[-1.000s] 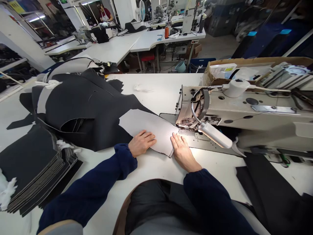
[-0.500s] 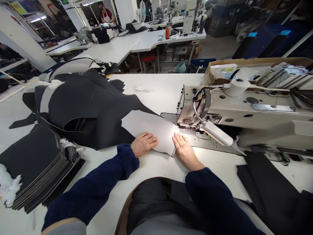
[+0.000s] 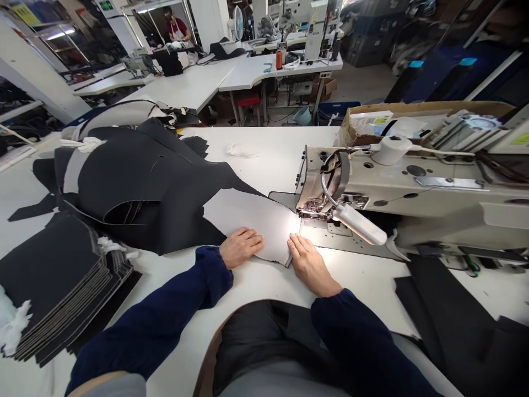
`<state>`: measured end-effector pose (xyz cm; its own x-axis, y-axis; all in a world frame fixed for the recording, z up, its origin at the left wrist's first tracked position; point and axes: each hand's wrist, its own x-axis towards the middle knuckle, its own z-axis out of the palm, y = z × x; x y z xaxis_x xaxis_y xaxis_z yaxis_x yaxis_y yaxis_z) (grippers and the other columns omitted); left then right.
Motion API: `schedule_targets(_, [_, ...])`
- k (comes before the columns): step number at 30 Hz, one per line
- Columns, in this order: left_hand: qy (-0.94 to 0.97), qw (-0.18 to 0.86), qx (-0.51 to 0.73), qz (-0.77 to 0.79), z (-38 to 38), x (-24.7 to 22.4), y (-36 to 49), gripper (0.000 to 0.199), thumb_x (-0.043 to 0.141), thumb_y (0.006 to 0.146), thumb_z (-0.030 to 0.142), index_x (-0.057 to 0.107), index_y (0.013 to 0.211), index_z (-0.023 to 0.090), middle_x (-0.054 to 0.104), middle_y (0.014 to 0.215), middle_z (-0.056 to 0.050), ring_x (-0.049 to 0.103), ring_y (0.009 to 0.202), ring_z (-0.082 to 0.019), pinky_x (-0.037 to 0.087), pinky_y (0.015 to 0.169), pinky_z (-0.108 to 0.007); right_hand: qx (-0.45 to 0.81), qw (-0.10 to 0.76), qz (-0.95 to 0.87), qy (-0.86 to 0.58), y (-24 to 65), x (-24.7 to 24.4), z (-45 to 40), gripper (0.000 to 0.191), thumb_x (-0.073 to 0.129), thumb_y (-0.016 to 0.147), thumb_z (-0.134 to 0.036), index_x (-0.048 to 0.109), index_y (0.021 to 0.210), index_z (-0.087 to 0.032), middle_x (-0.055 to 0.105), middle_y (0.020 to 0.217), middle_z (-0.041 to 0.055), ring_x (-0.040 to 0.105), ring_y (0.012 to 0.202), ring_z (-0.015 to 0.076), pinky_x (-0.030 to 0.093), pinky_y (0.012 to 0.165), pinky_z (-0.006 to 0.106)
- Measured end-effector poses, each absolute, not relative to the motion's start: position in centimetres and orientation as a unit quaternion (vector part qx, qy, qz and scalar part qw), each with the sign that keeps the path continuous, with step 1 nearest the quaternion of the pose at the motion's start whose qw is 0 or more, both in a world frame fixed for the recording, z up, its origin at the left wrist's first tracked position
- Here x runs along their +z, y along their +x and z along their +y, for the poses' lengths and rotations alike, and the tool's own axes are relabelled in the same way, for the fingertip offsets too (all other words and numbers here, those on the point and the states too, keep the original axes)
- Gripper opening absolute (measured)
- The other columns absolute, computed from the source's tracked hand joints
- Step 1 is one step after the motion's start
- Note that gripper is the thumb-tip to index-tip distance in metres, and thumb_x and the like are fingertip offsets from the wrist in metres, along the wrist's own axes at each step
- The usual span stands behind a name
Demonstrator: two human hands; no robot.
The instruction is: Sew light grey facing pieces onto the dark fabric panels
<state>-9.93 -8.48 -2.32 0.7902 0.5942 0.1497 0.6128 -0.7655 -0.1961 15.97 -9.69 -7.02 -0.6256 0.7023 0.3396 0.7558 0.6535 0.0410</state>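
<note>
White tabletop (image 3: 165, 286), grey panel (image 3: 248, 212) on it beside the sewing machine (image 3: 351, 171).
Your left hand (image 3: 241, 248) and right hand (image 3: 312, 267) touch it, open — long axis slanting rightward toward you, needle area (image 3: 302, 214) indistinct.

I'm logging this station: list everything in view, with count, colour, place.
Smooth table: one, white, foreground.
Flat cut panel: one, light grey, centre.
Metal sewing machine: one, beige, right.
Slim lamp: one, white, machine's front.
Draped sheet pieces: several, black, left.
Stacked flat panels: many, black, lower left.
Folded sheets: uncounted, black, lower right.
Open cardboard box: one, brown, behind machine.
Far tables: several, white, background.
Thread spool: one, orange, far table.
Distant person: one, red top, upper left.
Smaller background things: blurred, uncounted.
Sleeves: two, navy, forearms.
Left hand: one, bare, on panel.
Right hand: one, bare, panel's edge.
</note>
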Motion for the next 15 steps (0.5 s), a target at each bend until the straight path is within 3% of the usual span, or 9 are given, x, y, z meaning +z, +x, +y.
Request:
schedule_targets(11, [-0.932, 0.092, 0.01, -0.349, -7.6, -2.7, -9.2, 0.039, 0.044, 0.088, 0.006, 0.058, 0.121, 0.022, 0.057, 0.129, -0.001, 0.05, 0.119, -0.02, 0.039, 0.099, -0.034, -0.093, 0.145, -0.891, -0.419, 16.0, -7.2, -8.3, 0.046, 0.032, 0.081, 0.001, 0.056, 0.119, 0.002, 0.049, 0.13, 0.0223, 0.044, 0.123, 0.0315, 0.04, 0.102, 0.046])
schedule_targets(15, [-0.927, 0.026, 0.033, -0.373, -8.6, -1.9, -8.9, 0.043, 0.042, 0.088, 0.005, 0.054, 0.126, 0.022, 0.053, 0.134, -0.002, 0.045, 0.125, -0.021, 0.036, 0.103, -0.038, -0.11, 0.141, -0.891, -0.417, 16.0, -7.0, -8.9, 0.045, 0.033, 0.08, 0.001, 0.057, 0.118, 0.002, 0.051, 0.128, 0.0221, 0.046, 0.122, 0.0317, 0.041, 0.101, 0.046])
